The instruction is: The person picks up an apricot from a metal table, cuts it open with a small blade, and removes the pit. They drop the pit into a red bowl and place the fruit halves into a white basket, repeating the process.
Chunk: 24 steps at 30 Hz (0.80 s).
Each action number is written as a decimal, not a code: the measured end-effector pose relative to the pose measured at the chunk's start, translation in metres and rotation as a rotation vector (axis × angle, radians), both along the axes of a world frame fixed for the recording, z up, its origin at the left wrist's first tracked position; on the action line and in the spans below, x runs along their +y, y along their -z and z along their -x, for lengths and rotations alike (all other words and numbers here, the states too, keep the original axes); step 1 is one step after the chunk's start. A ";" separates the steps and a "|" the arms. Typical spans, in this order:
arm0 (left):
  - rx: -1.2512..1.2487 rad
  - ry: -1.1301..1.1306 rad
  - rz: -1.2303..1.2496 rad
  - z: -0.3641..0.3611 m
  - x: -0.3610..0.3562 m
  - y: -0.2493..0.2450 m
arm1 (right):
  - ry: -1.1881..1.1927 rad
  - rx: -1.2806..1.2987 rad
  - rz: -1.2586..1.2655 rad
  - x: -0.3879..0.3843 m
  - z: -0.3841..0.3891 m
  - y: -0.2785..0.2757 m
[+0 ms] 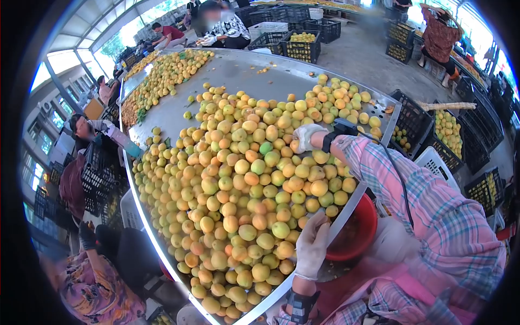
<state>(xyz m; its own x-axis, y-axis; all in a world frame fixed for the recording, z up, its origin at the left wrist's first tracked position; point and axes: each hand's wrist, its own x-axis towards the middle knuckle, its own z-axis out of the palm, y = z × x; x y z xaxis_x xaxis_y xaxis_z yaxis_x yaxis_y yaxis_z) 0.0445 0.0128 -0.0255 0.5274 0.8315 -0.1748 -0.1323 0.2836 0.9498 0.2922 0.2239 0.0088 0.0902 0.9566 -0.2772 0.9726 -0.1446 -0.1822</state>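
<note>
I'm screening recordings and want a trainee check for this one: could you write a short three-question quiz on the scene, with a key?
1. Which of the person's own hands is nearer the red tub: the left hand or the right hand?
2. True or false: the yellow and orange fruit on the metal table lies in one single row.
3. What covers the right hand? a) nothing, b) a black mitten, c) a pale glove.

Key:
1. The left hand.
2. False; the fruit is spread loosely over a wide area.
3. c, a pale glove.
</note>
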 end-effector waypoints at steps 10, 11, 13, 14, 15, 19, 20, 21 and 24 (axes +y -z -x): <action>-0.079 -0.102 -0.028 0.015 -0.002 -0.004 | 0.170 0.574 -0.141 -0.065 0.015 -0.065; -0.117 -0.121 0.019 0.016 -0.002 -0.009 | 0.069 0.521 -0.207 -0.075 0.019 -0.059; -0.178 -0.161 0.046 0.018 -0.005 -0.021 | -0.026 0.496 -0.262 -0.110 0.044 -0.057; -0.235 -0.191 0.080 0.018 -0.007 -0.023 | -0.124 0.470 -0.325 -0.128 0.058 -0.058; -0.256 -0.185 0.081 0.020 -0.008 -0.026 | -0.121 0.479 -0.308 -0.143 0.071 -0.057; -0.495 -0.183 0.122 0.026 -0.017 -0.019 | -0.123 0.704 -0.171 -0.195 0.116 -0.048; -0.473 -0.213 0.123 0.029 -0.021 -0.023 | -0.142 0.705 -0.187 -0.204 0.124 -0.044; -0.476 -0.239 0.133 0.031 -0.024 -0.026 | -0.174 0.696 -0.215 -0.211 0.128 -0.039; -0.521 -0.271 0.216 0.041 -0.030 -0.022 | -0.359 0.628 -0.594 -0.221 0.135 -0.029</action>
